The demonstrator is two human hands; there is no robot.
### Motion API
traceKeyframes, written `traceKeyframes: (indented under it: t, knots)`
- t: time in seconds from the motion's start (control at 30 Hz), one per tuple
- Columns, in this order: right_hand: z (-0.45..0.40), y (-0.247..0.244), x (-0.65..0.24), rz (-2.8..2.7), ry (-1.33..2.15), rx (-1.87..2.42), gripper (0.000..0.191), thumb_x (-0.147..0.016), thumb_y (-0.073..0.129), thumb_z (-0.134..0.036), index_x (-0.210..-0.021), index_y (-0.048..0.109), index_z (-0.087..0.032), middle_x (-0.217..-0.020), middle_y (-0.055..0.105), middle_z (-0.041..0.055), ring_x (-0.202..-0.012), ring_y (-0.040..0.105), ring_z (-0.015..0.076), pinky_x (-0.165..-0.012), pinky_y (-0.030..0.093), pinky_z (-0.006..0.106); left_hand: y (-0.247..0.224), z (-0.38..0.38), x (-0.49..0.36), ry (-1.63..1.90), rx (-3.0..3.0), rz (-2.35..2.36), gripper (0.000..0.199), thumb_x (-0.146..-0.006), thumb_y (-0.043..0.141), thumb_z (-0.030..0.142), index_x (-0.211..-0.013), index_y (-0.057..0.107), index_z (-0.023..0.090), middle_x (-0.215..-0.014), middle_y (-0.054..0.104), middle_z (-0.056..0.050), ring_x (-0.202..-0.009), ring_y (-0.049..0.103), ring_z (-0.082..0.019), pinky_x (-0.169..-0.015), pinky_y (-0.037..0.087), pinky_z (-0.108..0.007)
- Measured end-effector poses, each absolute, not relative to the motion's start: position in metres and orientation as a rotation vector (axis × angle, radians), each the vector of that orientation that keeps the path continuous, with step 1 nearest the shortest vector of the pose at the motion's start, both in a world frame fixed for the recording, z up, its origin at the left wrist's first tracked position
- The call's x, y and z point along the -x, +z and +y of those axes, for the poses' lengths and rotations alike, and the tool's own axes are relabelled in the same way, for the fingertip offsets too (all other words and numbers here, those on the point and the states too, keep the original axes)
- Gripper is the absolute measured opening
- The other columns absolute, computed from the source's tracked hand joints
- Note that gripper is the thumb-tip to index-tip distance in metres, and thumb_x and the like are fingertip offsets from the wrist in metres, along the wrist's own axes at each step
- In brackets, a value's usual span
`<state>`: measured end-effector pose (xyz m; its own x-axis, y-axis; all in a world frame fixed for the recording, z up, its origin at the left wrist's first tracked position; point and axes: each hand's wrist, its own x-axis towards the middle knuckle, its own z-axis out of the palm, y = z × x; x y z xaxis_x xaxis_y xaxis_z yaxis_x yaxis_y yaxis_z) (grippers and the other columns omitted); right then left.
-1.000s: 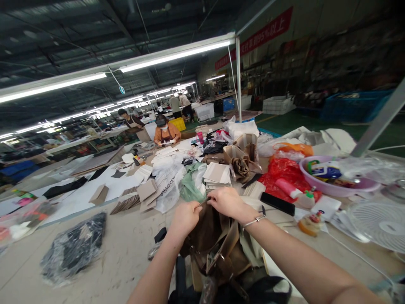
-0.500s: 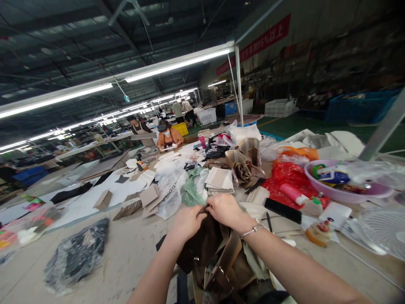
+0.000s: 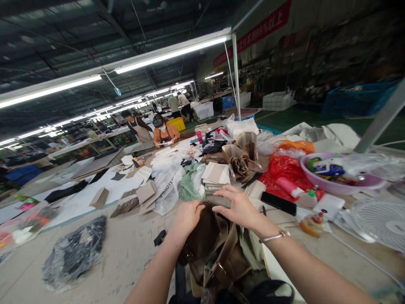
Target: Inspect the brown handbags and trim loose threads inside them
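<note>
A brown bag [image 3: 207, 240] with straps and metal fittings lies at the bottom centre, its mouth facing me. My left hand [image 3: 187, 217] pinches the far rim of the bag at its left, thumb and fingers together. To its right, my right hand [image 3: 236, 207], with a silver bracelet on the wrist, has thumb and fingers apart just over the same rim. Nothing shows between those fingers. Just beyond the hands stands a stack of beige panels [image 3: 217, 174].
A black phone [image 3: 278, 203], a glue bottle [image 3: 311, 223], a red plastic bag [image 3: 283, 175] and a purple basin [image 3: 343, 185] are on the right. A plastic-wrapped dark bundle [image 3: 76, 251] lies left. Two people sit or stand across the tables.
My right hand has parted from my left, moved right and opened its fingers. The bag's rim shows more between them. The view has shifted slightly.
</note>
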<state>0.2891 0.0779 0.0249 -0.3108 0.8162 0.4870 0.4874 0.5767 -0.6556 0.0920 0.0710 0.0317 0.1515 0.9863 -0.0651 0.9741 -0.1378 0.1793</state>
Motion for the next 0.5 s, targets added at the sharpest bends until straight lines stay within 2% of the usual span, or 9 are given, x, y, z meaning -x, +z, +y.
traceKeyframes:
  t: [0.2,0.33,0.4,0.5]
  knots:
    - [0.069,0.012,-0.29,-1.997,0.507,1.151,0.061,-0.068,0.067,-0.035,-0.125,0.048,-0.025,-0.12,0.049,0.0075,-0.108,0.05,0.0218,-0.094,0.041,0.038,0.022,0.074,-0.096,0.078,-2.271,2.054,0.032,-0.087,0.037,0.039,-0.087,0.065,0.022,-0.084,0.069,-0.006,-0.08,0.062,-0.019,-0.067,0.04,-0.026]
    - [0.067,0.002,-0.288,-1.955,0.597,1.167,0.064,-0.07,0.065,-0.035,-0.13,0.042,-0.026,-0.125,0.047,0.0071,-0.113,0.047,0.0223,-0.098,0.039,0.04,0.02,0.074,-0.1,0.062,-2.24,2.148,0.035,-0.088,0.035,0.039,-0.089,0.065,0.02,-0.085,0.069,-0.008,-0.081,0.063,-0.021,-0.071,0.043,-0.029]
    - [0.066,-0.002,-0.285,-1.928,0.632,1.163,0.062,-0.071,0.064,-0.035,-0.129,0.044,-0.024,-0.124,0.049,0.008,-0.112,0.048,0.0226,-0.098,0.038,0.041,0.021,0.074,-0.099,0.117,-2.242,2.099,0.033,-0.088,0.036,0.036,-0.096,0.064,0.021,-0.091,0.069,-0.008,-0.085,0.063,-0.021,-0.076,0.043,-0.029]
    - [0.065,-0.006,-0.282,-1.904,0.713,1.142,0.056,-0.074,0.061,-0.036,-0.126,0.048,-0.019,-0.12,0.053,0.0103,-0.11,0.05,0.0231,-0.097,0.04,0.041,0.024,0.073,-0.094,0.274,-2.273,1.839,0.033,-0.086,0.044,0.03,-0.116,0.057,0.026,-0.113,0.063,-0.003,-0.101,0.058,-0.018,-0.089,0.041,-0.027]
